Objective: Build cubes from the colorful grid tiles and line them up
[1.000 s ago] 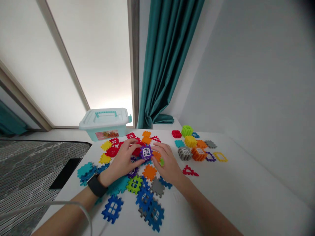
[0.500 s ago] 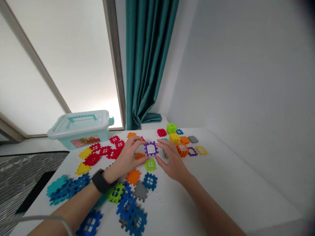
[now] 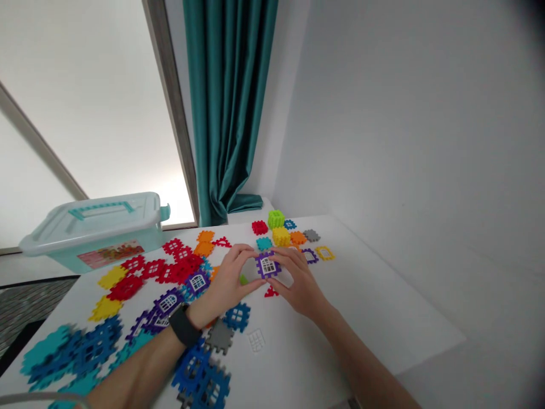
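Note:
Between my two hands is a purple building tile (image 3: pixel 268 265) with notched edges and a white window insert. My left hand (image 3: pixel 238 271) pinches its left side with thumb and fingers, and a dark watch (image 3: pixel 184 325) is on that wrist. My right hand (image 3: pixel 299 282) grips the right side, fingers over the top corner and thumb at the lower one. Part of a red piece (image 3: pixel 271 291) shows under the hands. A loose white window insert (image 3: pixel 256 340) lies nearer me on the table.
Red tiles (image 3: pixel 183 266), purple tiles (image 3: pixel 168 301) and blue tiles (image 3: pixel 200 372) spread over the left of the white table (image 3: pixel 374 295). Behind my right hand stand a yellow stack (image 3: pixel 281 236) and a green stack (image 3: pixel 276 219). A lidded teal box (image 3: pixel 102 227) sits back left.
My view has turned right, so the table and box appear farther left. Both hands still hold the purple tile, which is now tilted slightly. More purple tiles show beside my left forearm.

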Demonstrator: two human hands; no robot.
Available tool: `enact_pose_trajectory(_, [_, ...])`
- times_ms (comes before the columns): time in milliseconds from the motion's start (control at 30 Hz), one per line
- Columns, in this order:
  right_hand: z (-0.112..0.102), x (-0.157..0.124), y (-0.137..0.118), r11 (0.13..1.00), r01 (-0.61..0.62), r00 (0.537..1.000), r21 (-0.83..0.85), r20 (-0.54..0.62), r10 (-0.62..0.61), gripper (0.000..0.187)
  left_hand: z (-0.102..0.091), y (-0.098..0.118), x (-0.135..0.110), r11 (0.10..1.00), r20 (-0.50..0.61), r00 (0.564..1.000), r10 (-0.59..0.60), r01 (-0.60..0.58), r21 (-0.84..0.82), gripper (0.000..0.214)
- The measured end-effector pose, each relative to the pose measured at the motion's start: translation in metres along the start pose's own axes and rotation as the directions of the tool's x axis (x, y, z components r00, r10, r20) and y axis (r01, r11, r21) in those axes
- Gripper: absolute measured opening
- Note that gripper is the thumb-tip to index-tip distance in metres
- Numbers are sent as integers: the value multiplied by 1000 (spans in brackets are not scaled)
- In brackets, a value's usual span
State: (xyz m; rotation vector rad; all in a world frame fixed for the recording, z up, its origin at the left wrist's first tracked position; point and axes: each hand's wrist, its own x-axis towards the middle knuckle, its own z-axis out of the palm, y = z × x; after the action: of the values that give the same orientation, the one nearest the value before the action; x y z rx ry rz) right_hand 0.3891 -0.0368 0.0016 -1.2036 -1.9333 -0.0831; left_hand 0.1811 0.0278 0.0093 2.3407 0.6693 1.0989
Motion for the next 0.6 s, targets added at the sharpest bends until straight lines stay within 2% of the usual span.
enact_pose_trajectory(167, [-5, -10, 4, 1000, -19, 999, -11, -33, 18, 46, 6, -2, -2, 999, 35, 999, 27, -29, 45, 41])
enact_pose_trajectory(267, [-16, -19, 18, 998, -59, 997, -30, -42, 58, 46, 7, -3, -4, 996, 50, 999, 22, -26, 86, 34])
enact_pose_trajectory(500, [-49, -44, 87, 977, -193, 979, -96, -79, 186, 29, 9, -9, -9, 986, 102, 995, 14, -31, 163, 28])
enact_pose_trajectory(600, [-54, -49, 111, 954, -248, 967, -172, 9, 253, 18, 9, -11, -10, 983, 115, 993, 20, -41, 178, 27])
